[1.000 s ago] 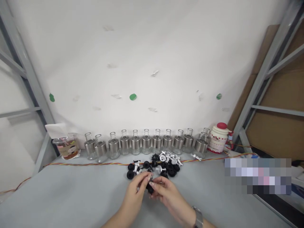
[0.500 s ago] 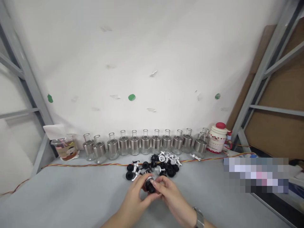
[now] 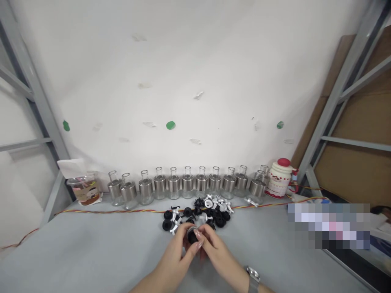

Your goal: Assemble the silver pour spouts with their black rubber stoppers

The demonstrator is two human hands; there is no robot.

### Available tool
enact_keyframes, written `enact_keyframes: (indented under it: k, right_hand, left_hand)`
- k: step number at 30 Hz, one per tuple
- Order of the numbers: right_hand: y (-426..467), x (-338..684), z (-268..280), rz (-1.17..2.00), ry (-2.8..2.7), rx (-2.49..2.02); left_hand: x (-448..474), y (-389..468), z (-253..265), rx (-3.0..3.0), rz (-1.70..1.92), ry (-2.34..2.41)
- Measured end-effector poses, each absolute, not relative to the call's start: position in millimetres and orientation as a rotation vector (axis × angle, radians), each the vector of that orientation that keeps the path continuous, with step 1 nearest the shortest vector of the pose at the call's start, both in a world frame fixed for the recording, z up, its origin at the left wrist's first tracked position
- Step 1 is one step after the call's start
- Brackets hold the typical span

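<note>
Both hands meet low in the middle of the head view, around a small black stopper-like part with a grey rim. My left hand is closed about its left side, thumb in front. From the right, the thumb and fingers of my right hand press on the same part; a watch is on that wrist. The fingers hide much of it. Just beyond my fingertips lies a loose pile of black caps and silver-coloured spout pieces. One silver spout piece lies apart, to the right.
Several glass bottles with metal sleeves line the white wall. A plastic drink cup stands at the left, a cream jar with a red lid at the right. A twisted red and yellow wire crosses the grey table.
The stopper-like part has turned in my fingers, showing less of its black body. My left thumb has come up in front of it, and both hands have drawn closer together.
</note>
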State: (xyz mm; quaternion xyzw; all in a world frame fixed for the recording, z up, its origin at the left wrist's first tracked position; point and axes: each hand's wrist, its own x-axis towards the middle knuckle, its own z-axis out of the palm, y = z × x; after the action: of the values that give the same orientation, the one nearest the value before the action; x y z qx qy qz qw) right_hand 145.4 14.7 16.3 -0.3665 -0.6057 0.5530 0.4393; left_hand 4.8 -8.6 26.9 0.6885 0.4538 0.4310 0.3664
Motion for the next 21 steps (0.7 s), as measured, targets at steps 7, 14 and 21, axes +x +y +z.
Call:
enact_keyframes:
  k: [7,14,21]
  right_hand:
    - [11.7,147.0,19.2,1.324,-1.602,-0.96]
    - [1.3,146.3,21.6,1.448,-1.631,-0.858]
    - [1.9,142.5,15.6,1.519,-1.576,-0.821]
  left_hand:
    - [10.7,-14.5,26.0,1.671,1.1,1.058]
    - [11.2,-13.1,33.2,1.482,1.121,1.066]
    - [17.5,-16.7,35.9,1.298,1.133,0.98]
